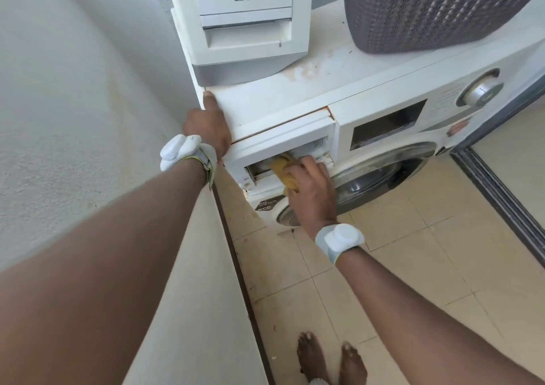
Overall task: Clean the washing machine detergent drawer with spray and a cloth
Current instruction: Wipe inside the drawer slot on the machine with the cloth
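The white detergent drawer, marked IFB, stands on end on top of the washing machine at its back left. Below, the drawer's open slot shows in the machine's front panel. My right hand is shut on a yellow cloth and presses it into that slot. My left hand grips the machine's top left front corner, thumb on the top edge. No spray bottle is in view.
A grey woven laundry basket sits on the machine's top right. The round door and a metal dial are on the front. A white wall stands close on the left. My bare feet rest on beige tiles.
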Demonstrator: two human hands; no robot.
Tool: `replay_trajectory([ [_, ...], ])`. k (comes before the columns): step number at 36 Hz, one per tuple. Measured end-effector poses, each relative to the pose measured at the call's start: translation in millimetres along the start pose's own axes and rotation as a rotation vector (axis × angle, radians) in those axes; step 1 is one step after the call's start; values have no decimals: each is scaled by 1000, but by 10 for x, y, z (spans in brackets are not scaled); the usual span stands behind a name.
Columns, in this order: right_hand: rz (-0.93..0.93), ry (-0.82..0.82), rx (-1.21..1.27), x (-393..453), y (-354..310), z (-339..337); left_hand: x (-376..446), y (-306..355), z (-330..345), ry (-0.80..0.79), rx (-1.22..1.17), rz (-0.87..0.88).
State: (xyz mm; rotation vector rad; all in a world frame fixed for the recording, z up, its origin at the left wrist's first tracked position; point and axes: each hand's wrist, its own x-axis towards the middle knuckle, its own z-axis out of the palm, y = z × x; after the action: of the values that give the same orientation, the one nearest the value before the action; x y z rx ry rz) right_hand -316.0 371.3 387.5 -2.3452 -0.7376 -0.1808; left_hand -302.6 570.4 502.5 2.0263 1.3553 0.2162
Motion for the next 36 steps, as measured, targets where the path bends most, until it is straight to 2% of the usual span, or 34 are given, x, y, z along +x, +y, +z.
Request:
replay_trajectory([
  [3,73,95,-55,-43,265,-185,-2,7,-2,5,-6,-26],
  [9,198,114,-114,-111,177,-114,5,-12,-2,30,-42,-58],
  [13,368,243,-13,-182,-74,84,-4,-4,-15,31,-60,-67],
  [16,438,244,65,-274,-237,215,-18,-10,-19,24,-68,-62],
  [19,342,119,187,-391,-449,392,-26,5,-13,18,-73,-52],
  [24,-96,-337,239,-755,-998,823,6,-30,-18,22,-90,-65],
  [26,-161,-397,236,-953,-1119,975,45,-38,2,10,-80,-46],
  [30,14,-273,342,-1119,-1017,866,106,-80,30,14,-101,-41],
  [33,119,-65,397,-983,-824,530,141,-81,49,8,-91,-36],
  [36,192,177,344,-694,-531,133,127,-79,49,14,-89,-43],
])
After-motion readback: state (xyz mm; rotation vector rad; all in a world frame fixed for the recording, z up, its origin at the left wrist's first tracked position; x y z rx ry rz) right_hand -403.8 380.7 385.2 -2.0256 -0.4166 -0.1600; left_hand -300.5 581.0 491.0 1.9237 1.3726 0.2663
